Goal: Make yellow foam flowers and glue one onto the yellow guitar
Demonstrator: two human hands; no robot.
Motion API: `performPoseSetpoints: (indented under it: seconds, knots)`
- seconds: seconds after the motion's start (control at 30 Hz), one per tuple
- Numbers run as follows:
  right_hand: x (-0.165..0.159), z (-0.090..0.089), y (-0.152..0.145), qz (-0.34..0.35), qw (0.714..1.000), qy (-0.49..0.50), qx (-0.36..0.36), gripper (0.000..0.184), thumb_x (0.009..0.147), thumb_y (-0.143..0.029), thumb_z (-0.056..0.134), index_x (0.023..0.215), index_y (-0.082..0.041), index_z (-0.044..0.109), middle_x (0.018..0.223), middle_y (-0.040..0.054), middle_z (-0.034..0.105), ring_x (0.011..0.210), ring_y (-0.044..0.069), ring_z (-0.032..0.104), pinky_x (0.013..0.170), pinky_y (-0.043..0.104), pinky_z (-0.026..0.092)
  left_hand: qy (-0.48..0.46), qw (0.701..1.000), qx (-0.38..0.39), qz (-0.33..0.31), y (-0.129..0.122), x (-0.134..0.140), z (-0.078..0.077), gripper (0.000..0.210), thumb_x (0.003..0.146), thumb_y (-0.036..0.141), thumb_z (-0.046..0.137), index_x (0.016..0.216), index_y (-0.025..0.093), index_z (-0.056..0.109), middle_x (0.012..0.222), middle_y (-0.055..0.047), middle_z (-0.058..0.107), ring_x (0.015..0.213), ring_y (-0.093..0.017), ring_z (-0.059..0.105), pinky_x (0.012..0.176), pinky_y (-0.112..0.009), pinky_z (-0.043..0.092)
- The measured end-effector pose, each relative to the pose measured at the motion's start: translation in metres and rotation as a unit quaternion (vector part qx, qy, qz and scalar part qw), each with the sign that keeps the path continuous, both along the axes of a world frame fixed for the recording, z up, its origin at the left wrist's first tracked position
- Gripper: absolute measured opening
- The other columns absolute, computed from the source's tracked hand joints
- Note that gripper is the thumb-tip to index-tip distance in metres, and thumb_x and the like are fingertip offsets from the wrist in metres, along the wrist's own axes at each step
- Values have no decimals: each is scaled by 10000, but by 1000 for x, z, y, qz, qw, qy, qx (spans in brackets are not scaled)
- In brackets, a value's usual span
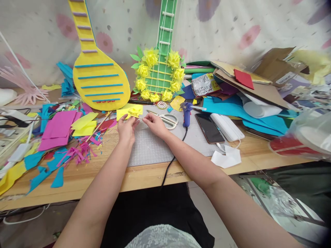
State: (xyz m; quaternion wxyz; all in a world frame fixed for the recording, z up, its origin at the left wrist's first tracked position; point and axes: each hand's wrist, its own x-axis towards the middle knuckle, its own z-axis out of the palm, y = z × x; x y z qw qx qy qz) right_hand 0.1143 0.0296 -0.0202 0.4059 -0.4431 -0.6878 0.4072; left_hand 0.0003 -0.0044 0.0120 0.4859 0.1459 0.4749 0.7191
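My left hand (126, 131) is closed in a pinch at a small yellow paper flower (134, 111), above a flat yellow sheet. From the flower side, a thin pale stick (140, 118) reaches across to my right hand (155, 124), whose fingertips are pinched on its end. Whether the stick is joined to the flower I cannot tell. White-handled scissors (169, 121) lie just beyond my right hand, partly covered by it. Under both hands is a grey cutting mat (147, 151). The yellow sheet (122, 112) lies at its far left corner.
A purple glue gun (186, 115) with a cord, a phone (209, 127) and a white power bank (226, 126) lie to the right. Behind stand a yellow paper instrument (100, 81) and a green one (161, 74) with yellow flowers. Magenta paper (58, 131) and scraps cover the left.
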Motion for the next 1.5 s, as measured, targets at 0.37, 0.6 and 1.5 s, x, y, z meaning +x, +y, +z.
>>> performPoseSetpoints:
  seconds: [0.37,0.6,1.5]
  knots:
    - [2,6,-2,0,999,-37,-13,255,818,-366,488,714,-163,602,610,-32,513,599,97,431,582,217,316,-13,1000,3,-20,4,-3,-8,357,626,-44,606,844,183,437,679,25,603,615,-85,618,825,-287,499]
    - [2,10,-4,3,999,-45,-28,317,833,-384,458,693,-154,624,571,-34,495,569,89,417,572,219,309,-21,1000,-2,-5,4,-1,-8,317,661,-43,603,817,176,437,658,26,603,602,-81,619,811,-278,509]
    - [-6,11,-12,70,986,36,-146,285,883,-405,446,807,-170,586,464,-74,412,386,69,380,418,208,328,-23,999,-33,-4,5,-6,-5,235,677,-20,573,728,175,452,580,24,605,563,-103,614,725,-274,513]
